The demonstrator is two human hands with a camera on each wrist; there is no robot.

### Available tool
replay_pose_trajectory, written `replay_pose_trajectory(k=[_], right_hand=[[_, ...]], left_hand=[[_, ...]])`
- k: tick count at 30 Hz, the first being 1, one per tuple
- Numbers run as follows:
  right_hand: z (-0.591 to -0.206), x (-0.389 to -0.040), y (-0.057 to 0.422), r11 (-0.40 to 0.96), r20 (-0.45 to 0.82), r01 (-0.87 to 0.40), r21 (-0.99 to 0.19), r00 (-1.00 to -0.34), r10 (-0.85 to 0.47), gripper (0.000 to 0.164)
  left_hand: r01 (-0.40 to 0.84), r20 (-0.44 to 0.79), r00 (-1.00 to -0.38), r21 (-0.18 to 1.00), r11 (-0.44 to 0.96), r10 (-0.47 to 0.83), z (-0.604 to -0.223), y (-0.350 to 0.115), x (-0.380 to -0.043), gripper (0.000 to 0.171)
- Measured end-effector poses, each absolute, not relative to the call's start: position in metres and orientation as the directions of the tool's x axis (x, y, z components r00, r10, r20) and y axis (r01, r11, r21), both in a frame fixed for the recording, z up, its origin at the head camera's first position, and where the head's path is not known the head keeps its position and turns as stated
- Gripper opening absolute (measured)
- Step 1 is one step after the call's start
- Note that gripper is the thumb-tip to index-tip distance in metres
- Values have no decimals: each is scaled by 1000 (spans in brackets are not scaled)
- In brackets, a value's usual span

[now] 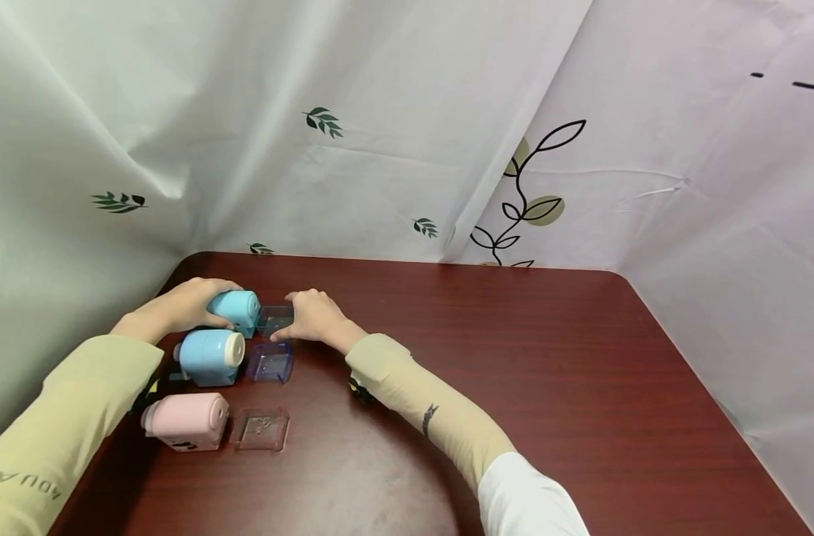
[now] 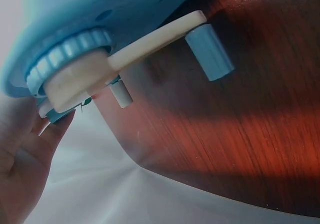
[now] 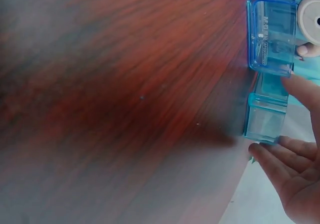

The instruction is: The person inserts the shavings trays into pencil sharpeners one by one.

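Note:
At the far left of the table my left hand point(image 1: 195, 298) grips the turquoise crank pencil sharpener point(image 1: 237, 307) from its left side. The left wrist view shows its cream crank point(image 2: 155, 42) with a blue knob point(image 2: 210, 54). My right hand point(image 1: 316, 316) has thumb and fingers at opposite ends of a clear turquoise drawer point(image 3: 266, 119), which lies just right of that sharpener. Nearer me stands a blue sharpener point(image 1: 208, 357) with a clear blue drawer point(image 1: 270, 363) beside it. A pink sharpener point(image 1: 188, 420) and a clear pinkish drawer point(image 1: 262, 430) are closest.
The dark red wooden table point(image 1: 514, 387) extends far to the right of the sharpeners. White curtain point(image 1: 366, 149) with leaf prints hangs along the back and both sides, close by the left edge.

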State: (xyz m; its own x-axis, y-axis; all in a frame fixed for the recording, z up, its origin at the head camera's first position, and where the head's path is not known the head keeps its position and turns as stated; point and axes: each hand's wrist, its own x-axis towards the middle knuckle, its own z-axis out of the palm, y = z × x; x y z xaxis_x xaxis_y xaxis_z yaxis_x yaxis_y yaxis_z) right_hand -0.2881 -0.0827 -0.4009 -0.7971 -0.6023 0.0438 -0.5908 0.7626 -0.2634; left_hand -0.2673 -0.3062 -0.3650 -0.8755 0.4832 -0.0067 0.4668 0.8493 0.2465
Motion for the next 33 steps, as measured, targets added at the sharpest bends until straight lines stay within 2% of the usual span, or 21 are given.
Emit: replay_pose_trajectory(k=[11,33], right_hand=[[-407,-289,-79,738,90,-618,-272,-779,-620,53],[-408,-294,-85,736,86,-625,-262,-774,-627,48]], left_hand=[[486,47,-869,263,833,492,-368,-308,-268,60],[485,30,-869,239,841,493,-364,-305,-267,59]])
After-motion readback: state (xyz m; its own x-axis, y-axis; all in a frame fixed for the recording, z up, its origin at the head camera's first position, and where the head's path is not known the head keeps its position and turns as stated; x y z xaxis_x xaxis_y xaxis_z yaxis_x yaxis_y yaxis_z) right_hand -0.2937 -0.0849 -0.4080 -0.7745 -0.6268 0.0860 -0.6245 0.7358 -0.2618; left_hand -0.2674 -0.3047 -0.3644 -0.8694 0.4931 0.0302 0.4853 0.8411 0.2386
